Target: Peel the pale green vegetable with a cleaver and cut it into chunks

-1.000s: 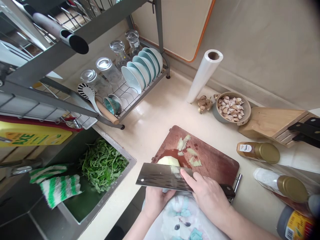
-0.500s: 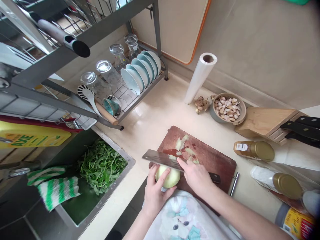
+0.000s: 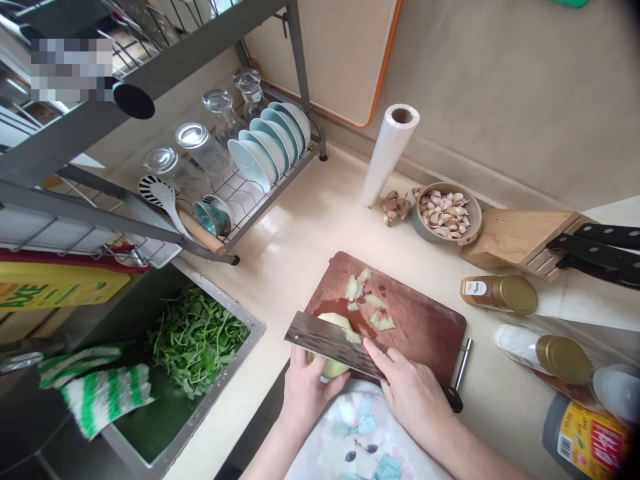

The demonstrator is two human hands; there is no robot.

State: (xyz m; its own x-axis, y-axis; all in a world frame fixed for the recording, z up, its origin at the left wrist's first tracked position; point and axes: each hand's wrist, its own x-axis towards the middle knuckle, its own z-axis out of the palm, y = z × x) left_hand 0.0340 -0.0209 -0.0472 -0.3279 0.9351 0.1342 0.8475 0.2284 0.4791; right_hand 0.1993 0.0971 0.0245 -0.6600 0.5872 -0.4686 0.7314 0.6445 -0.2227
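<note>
My left hand [image 3: 309, 392] is wrapped round a round, peeled, pale green vegetable [image 3: 334, 369], holding it at the near-left edge of the brown cutting board [image 3: 425, 333]. In my right hand [image 3: 413, 388] is a cleaver [image 3: 327, 341] with a wide steel blade and a dark handle. One finger is stretched along the blade. The blade lies across the vegetable and hides its middle; I cannot tell how deep the edge sits. Pale green peelings [image 3: 377, 310] are scattered on the board beyond the blade.
Left, a sink [image 3: 257, 333] holds leafy greens [image 3: 200, 340] and a striped cloth [image 3: 107, 397]. Above stands a dish rack [image 3: 270, 210] with bowls and glasses. Behind the board are a plastic roll [image 3: 387, 157], ginger [image 3: 395, 207], garlic bowl [image 3: 447, 213] and knife block [image 3: 520, 237]. Jars [image 3: 500, 295] stand right.
The cleaver has turned and shifted toward me, its handle swinging down and right. The blade now covers the middle of the vegetable. The whole view has shifted slightly.
</note>
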